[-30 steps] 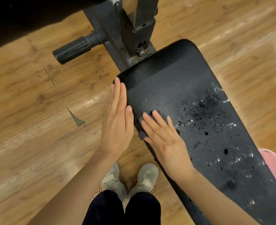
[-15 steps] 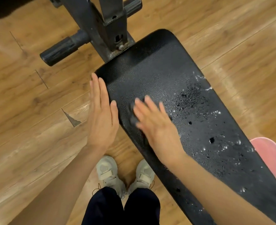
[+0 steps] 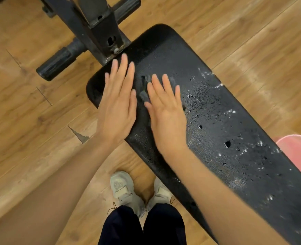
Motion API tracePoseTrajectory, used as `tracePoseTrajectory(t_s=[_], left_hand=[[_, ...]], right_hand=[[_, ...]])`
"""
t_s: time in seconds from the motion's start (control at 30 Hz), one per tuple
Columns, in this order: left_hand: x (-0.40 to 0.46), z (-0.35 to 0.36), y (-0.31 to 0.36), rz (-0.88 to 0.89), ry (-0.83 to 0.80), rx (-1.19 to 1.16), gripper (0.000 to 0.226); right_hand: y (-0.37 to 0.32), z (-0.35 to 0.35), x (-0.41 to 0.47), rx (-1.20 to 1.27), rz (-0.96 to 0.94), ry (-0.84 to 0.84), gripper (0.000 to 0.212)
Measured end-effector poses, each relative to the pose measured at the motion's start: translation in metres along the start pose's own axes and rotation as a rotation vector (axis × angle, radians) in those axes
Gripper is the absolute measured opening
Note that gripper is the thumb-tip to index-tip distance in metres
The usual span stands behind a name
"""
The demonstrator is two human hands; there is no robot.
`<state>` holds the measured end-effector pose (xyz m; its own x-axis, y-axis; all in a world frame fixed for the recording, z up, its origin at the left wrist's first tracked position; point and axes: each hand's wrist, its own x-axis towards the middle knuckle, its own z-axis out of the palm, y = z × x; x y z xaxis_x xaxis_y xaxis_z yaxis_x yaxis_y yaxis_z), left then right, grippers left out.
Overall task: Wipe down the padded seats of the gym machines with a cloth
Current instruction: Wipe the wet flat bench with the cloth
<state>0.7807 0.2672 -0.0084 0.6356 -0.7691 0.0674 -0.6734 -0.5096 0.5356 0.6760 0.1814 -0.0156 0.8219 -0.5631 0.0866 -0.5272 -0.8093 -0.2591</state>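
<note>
We press dark cloth (image 3: 143,89) flat under right hand (image 3: 165,110), fingers straight — spreads wiping pressure; left hand (image 3: 117,106), fingers straight, braces padded seat (image 3: 225,124).

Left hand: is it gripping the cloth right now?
No, the left hand lies flat with straight fingers on the seat pad, while the dark cloth sits under the right hand.

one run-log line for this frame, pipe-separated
stage: wiping | left hand: flat on bench pad | right hand: flat, pressing dark cloth | droplets: right of hands
</note>
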Motion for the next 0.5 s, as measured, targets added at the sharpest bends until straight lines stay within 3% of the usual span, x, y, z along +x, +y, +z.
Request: tracePoseTrajectory(t_s=[0.13, 0.2, 0.27, 0.33, 0.4, 0.5], left_hand=[[0.029, 0.001, 0.002, 0.073, -0.063, 0.054, 0.050], [0.033, 0.004, -0.002, 0.098, -0.096, 0.106, 0.050], [0.032, 0.008, -0.005, 0.104, -0.106, 0.125, 0.050], [0.032, 0.009, -0.005, 0.095, -0.102, 0.122, 0.051], [0.032, 0.009, -0.005, 0.096, -0.102, 0.122, 0.051], [0.033, 0.008, -0.006, 0.094, -0.113, 0.128, 0.051]], right_hand=[[-0.005, -0.012, -0.086, -0.019, -0.138, -0.112, 0.045], [0.014, -0.013, -0.073, -0.020, -0.235, -0.115, 0.043], [0.027, -0.010, -0.024, -0.036, -0.163, -0.055, 0.044], [0.032, -0.007, 0.021, 0.055, 0.028, 0.039, 0.042], [0.023, -0.008, 0.022, 0.090, 0.139, 0.034, 0.042], [0.003, -0.012, -0.049, -0.051, 0.039, -0.103, 0.047]])
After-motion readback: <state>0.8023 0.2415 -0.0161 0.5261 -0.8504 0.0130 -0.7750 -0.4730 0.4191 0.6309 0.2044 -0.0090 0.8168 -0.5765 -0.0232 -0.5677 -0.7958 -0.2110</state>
